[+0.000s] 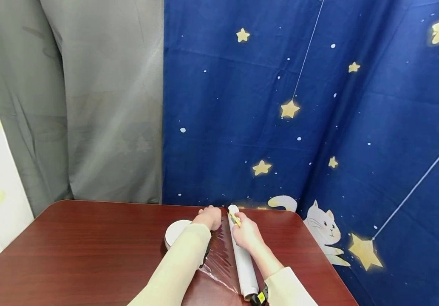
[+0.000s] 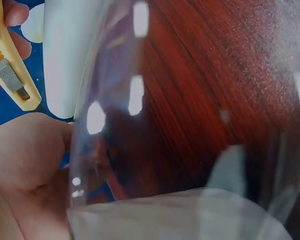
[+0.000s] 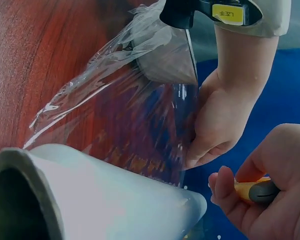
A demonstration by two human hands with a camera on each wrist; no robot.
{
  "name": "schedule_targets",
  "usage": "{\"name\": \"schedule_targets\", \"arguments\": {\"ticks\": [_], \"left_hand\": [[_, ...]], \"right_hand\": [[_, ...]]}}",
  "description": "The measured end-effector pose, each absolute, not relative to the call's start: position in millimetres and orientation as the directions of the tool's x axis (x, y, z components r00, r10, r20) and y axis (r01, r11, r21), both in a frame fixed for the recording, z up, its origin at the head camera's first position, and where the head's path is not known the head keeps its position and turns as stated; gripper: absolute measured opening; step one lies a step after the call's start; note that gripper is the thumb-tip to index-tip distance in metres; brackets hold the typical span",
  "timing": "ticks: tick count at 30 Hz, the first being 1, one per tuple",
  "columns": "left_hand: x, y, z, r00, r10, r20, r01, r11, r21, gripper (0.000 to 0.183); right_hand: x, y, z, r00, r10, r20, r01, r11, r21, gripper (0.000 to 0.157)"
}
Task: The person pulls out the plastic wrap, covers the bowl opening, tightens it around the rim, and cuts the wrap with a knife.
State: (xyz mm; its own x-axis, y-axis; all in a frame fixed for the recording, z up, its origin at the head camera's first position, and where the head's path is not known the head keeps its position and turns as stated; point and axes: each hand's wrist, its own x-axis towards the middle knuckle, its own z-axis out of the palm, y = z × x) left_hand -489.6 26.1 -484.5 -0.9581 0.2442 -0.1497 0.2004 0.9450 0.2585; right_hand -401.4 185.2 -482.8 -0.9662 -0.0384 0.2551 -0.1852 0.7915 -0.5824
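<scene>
Reddish-brown table bears film roll near right hand holding cutter.

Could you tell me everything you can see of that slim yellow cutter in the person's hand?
The slim yellow cutter has a smooth, plastic-looking body with a grey, ribbed slider set into it; I cannot make out a blade. The person's bare right hand grips it with curled fingers. In the head view it slants up and leftward across the far part of the long white roll of clear plastic film; whether it touches that roll, I cannot tell.
</scene>
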Motion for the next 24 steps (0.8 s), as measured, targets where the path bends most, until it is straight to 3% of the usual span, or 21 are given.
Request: {"name": "schedule_targets", "arguments": {"ticks": [4,8,12,24], "left_hand": [[-503,25,-495,-0.968,0.216,-0.127,0.176,0.948,0.267,0.017],[-506,24,-495,-0.975,0.184,-0.123,0.142,0.946,0.291,0.016],[-496,23,-484,-0.984,0.154,-0.095,0.117,0.943,0.311,0.018],[-479,27,-481,-0.990,0.135,-0.040,0.114,0.935,0.337,0.011]], "right_hand": [[-421,188,-505,-0.940,-0.054,0.337,-0.209,0.872,-0.442,0.043],[-389,171,-468,-0.954,-0.033,0.297,-0.187,0.843,-0.505,0.039],[-370,161,-451,-0.958,-0.032,0.285,-0.172,0.859,-0.482,0.035],[-356,154,-447,-0.945,0.018,0.328,-0.138,0.885,-0.446,0.034]]}}
